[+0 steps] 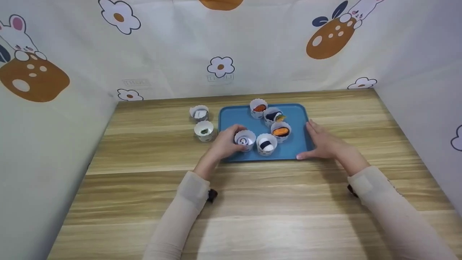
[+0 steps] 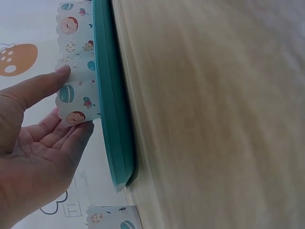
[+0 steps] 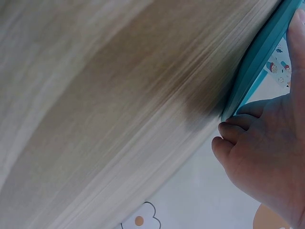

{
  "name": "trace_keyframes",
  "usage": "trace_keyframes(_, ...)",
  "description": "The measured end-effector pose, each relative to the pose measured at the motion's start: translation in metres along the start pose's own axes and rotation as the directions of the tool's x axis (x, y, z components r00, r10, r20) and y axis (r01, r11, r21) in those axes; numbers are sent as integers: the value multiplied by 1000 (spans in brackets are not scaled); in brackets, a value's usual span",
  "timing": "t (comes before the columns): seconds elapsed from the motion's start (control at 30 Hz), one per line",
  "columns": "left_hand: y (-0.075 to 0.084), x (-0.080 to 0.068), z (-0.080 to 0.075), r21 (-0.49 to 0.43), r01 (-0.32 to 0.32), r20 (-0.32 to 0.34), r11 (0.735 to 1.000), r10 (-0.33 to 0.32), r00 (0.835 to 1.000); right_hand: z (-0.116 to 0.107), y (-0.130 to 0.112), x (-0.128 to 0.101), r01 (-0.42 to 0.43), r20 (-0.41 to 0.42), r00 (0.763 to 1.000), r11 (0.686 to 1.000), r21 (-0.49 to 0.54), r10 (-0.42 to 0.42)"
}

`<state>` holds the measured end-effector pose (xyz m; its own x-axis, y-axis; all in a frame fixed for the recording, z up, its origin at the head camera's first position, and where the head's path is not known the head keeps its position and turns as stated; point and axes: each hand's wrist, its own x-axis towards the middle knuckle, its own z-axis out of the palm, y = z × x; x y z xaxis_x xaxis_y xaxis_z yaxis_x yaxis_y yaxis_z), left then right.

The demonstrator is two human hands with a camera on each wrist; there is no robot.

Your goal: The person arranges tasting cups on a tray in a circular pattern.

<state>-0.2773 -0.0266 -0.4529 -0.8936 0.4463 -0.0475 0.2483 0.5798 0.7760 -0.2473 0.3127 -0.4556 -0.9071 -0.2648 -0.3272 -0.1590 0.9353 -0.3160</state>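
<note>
My left hand (image 1: 224, 143) holds a patterned paper cup (image 1: 246, 147) at the front left of a blue tray (image 1: 234, 116). Inside that cup lies a small round piece with a ringed top. In the left wrist view, the thumb and fingers (image 2: 78, 138) are on opposite sides of the cup (image 2: 78, 102), its base right at the tray rim. My right hand (image 1: 326, 142) rests against the tray's right side, fingers extended along the rim and thumb at the front corner. Beside the held cup stands a cup with a white, black-banded sushi piece (image 1: 266, 145).
Also on the tray are cups with orange-topped sushi (image 1: 280, 132), a dark-and-yellow piece (image 1: 273, 117) and a red-topped piece (image 1: 259, 108). Left of the tray, on the wooden table (image 1: 151, 151), stand a cup with white pieces (image 1: 199, 114) and one with something green (image 1: 204, 131). Printed sheeting (image 1: 173, 54) walls the table.
</note>
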Motion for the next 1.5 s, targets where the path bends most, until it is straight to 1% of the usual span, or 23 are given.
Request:
trace_keyframes(0.2, 2, 0, 3, 6, 2, -7, 1000, -2, 1000, -1, 0, 0, 19, -14, 1000, 1000, 8, -19)
trace_keyframes(0.33, 3, 0, 3, 15, 19, 6, 1000, -19, 1000, 0, 0, 0, 12, -8, 1000, 1000, 10, -12)
trace_keyframes(0.47, 4, -1, 3, 29, 22, 19, 999, -22, 1000, 0, -1, 0, 12, -4, 1000, 1000, 11, -11)
trace_keyframes(0.73, 7, -3, -2, 30, 10, 36, 999, -12, 999, 0, -1, 0, 1, 2, 1000, 1000, 12, -1)
trace_keyframes(1.0, 10, -8, -11, -13, 23, 12, 1000, -23, 1000, 0, 1, 1, 0, 0, 1000, 1000, 10, 0)
trace_keyframes(1.2, 8, -12, -19, -23, -10, -8, 1000, 10, 1000, 0, 1, 1, 30, -10, 1000, 999, 23, -30)
trace_keyframes(1.33, 6, -15, -24, -56, -30, -34, 998, 28, 999, -1, 0, 0, 21, -6, 1000, 999, 24, -21)
trace_keyframes(1.5, 2, -18, -32, -96, -19, -69, 995, 12, 998, -1, 0, -1, 15, 0, 1000, 1000, 18, -15)
